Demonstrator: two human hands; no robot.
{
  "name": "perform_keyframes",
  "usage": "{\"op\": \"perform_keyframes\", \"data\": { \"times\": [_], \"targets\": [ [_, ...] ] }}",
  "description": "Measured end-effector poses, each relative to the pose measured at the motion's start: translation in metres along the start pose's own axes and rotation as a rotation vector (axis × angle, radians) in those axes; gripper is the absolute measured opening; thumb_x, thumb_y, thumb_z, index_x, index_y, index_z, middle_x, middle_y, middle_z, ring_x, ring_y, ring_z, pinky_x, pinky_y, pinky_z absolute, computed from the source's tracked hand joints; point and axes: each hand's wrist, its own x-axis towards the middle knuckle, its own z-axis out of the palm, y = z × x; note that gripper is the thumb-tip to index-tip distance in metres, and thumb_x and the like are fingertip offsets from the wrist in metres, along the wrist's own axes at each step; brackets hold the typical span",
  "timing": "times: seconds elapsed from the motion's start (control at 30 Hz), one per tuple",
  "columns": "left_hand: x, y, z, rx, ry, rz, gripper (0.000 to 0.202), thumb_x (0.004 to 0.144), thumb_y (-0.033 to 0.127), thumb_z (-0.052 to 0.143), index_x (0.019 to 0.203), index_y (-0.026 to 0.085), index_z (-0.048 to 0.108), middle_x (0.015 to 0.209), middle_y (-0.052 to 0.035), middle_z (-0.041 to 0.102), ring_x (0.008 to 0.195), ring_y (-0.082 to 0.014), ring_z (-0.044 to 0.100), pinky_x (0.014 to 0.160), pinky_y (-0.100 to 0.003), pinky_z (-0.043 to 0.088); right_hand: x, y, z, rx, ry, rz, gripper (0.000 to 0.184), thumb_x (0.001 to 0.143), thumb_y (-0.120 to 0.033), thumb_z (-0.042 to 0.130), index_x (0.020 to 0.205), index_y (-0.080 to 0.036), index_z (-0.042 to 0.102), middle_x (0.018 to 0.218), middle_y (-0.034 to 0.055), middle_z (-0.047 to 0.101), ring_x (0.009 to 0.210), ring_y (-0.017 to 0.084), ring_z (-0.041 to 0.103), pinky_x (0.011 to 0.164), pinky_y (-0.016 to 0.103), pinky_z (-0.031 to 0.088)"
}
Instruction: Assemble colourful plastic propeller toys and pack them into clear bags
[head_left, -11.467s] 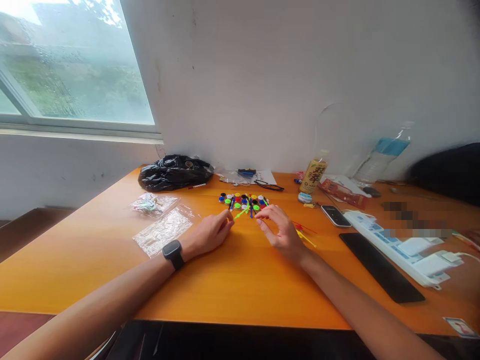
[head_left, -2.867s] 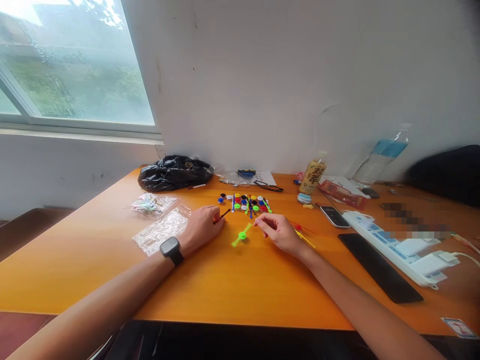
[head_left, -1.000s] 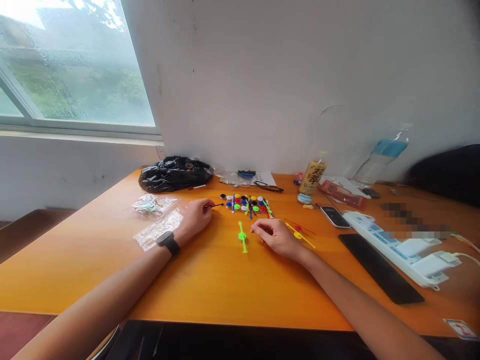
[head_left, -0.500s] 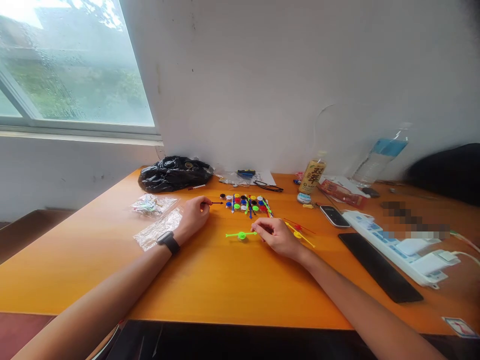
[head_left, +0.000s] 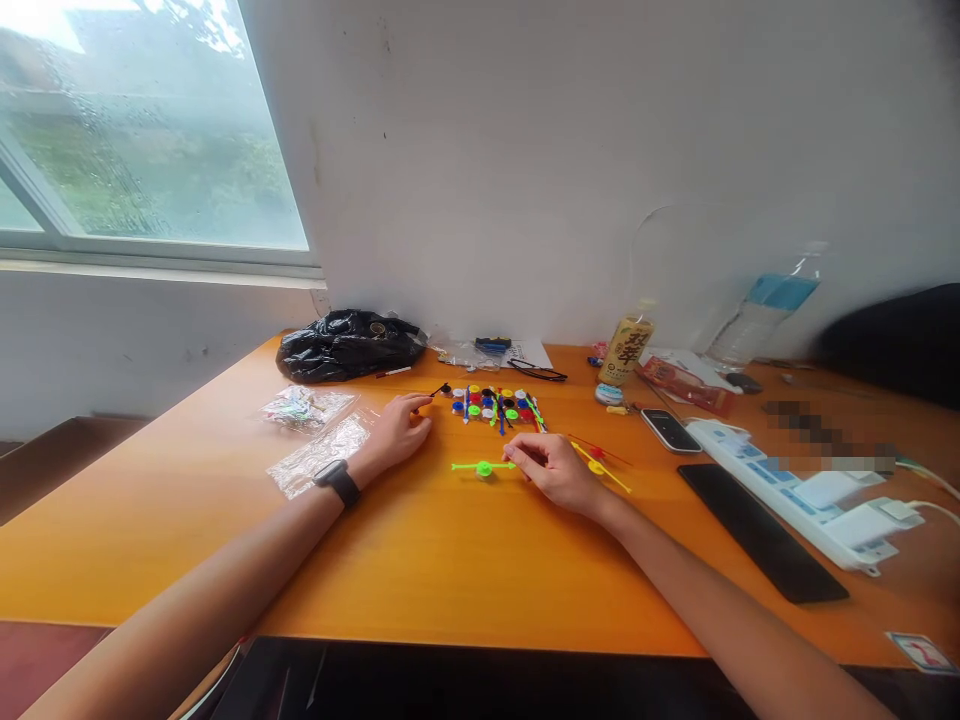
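On the table, my left hand [head_left: 397,435] lies palm down with its fingers stretched out, their tips by a small black arrow [head_left: 441,391]. The black arrow rests beside a black round base at the left end of a cluster of coloured arrow spinners [head_left: 499,406]. Lower down, a bright green arrow spinner [head_left: 484,468] stands on a clear base. My right hand [head_left: 559,472] is closed, its thumb and fingertips together at the green arrow's right tip. Behind that hand lie a yellow arrow spinner [head_left: 596,467] and a red arrow spinner [head_left: 598,453], partly hidden.
Left of my hands lie clear plastic bags [head_left: 319,455] and a black plastic bag [head_left: 349,347]. Glasses [head_left: 536,371] rest near the wall. To the right are a bottle [head_left: 625,350], a phone [head_left: 670,431], a white power strip [head_left: 787,490] and a black slab [head_left: 761,533].
My left hand has let go of the black arrow, which moved up and right to the black base; the fingers have straightened. My right hand stays at the green arrow's tip.
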Motion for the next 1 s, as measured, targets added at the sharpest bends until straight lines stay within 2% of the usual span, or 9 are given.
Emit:
{"op": "perform_keyframes", "data": {
  "times": [0.3,0.47,0.6,0.67,0.73,0.8,0.83,0.9,1.0],
  "targets": [
    [0.0,-0.001,0.003,0.032,-0.031,0.049,0.039,0.089,0.026,0.057,0.122,0.014,0.075,0.13,-0.0161,0.073,0.104,-0.0262,0.072,0.098,-0.038,0.056,-0.001,-0.003,0.0,-0.01,-0.001,-0.012,0.041,0.102,-0.051,0.055,0.078,-0.02,0.067,0.067,-0.0014,0.054,0.062,0.014,0.045,0.059,0.029,0.034],
    [0.001,0.007,-0.002,0.109,0.079,0.044,0.026,0.093,0.031,0.058,0.101,0.018,0.078,0.111,-0.0129,0.078,0.104,-0.0287,0.07,0.097,-0.04,0.055,0.0,0.0,0.0,-0.039,0.024,-0.021,0.041,0.102,-0.051,0.055,0.082,-0.019,0.07,0.067,-0.0008,0.057,0.06,0.015,0.045,0.059,0.029,0.035],
    [0.001,0.016,-0.015,0.215,0.108,0.043,0.027,0.094,0.031,0.056,0.078,0.02,0.076,0.087,-0.0102,0.077,0.084,-0.0261,0.069,0.085,-0.038,0.054,-0.001,0.001,0.0,-0.1,0.055,-0.05,0.034,0.103,-0.046,0.055,0.088,-0.021,0.071,0.073,0.0007,0.062,0.062,0.016,0.048,0.06,0.03,0.038],
    [0.001,0.019,-0.021,0.254,0.105,0.032,0.028,0.091,0.028,0.057,0.068,0.021,0.073,0.078,-0.0092,0.075,0.075,-0.0243,0.067,0.076,-0.035,0.051,-0.002,-0.001,-0.001,-0.149,0.081,-0.115,0.024,0.102,-0.041,0.059,0.103,-0.022,0.073,0.089,0.0044,0.069,0.074,0.019,0.057,0.069,0.032,0.046],
    [0.001,0.02,-0.026,0.264,0.105,0.012,0.027,0.087,0.027,0.059,0.063,0.021,0.07,0.072,-0.0079,0.073,0.069,-0.0227,0.065,0.069,-0.034,0.047,-0.003,-0.005,0.0,-0.198,0.059,-0.214,0.027,0.1,-0.037,0.062,0.123,-0.025,0.072,0.118,0.0092,0.071,0.103,0.025,0.063,0.092,0.038,0.05],
    [0.0,0.02,-0.028,0.244,0.119,-0.012,0.024,0.084,0.027,0.061,0.063,0.021,0.07,0.068,-0.0062,0.071,0.064,-0.0211,0.063,0.065,-0.033,0.044,-0.004,-0.009,0.001,-0.22,-0.031,-0.297,0.034,0.101,-0.033,0.063,0.134,-0.029,0.068,0.14,0.0103,0.065,0.129,0.029,0.056,0.111,0.046,0.043],
    [0.0,0.019,-0.029,0.225,0.132,-0.024,0.023,0.083,0.028,0.062,0.063,0.021,0.07,0.067,-0.0053,0.071,0.063,-0.0204,0.062,0.065,-0.033,0.044,-0.005,-0.011,0.002,-0.218,-0.084,-0.322,0.034,0.101,-0.032,0.062,0.134,-0.029,0.068,0.143,0.01,0.064,0.133,0.029,0.054,0.114,0.047,0.041],
    [0.001,0.018,-0.029,0.183,0.172,-0.041,0.023,0.085,0.03,0.062,0.066,0.021,0.072,0.067,-0.0044,0.07,0.062,-0.0194,0.062,0.066,-0.032,0.046,-0.005,-0.012,0.004,-0.193,-0.154,-0.329,0.027,0.103,-0.029,0.059,0.127,-0.028,0.072,0.132,0.0103,0.07,0.124,0.028,0.06,0.108,0.044,0.046],
    [0.002,0.014,-0.027,0.122,0.213,-0.006,0.024,0.089,0.033,0.059,0.08,0.02,0.077,0.083,-0.0064,0.076,0.075,-0.0213,0.066,0.075,-0.033,0.052,-0.005,-0.011,0.002,-0.206,-0.126,-0.26,0.017,0.1,-0.022,0.058,0.106,-0.023,0.074,0.105,0.0086,0.074,0.097,0.024,0.066,0.089,0.037,0.05]
  ]
}}
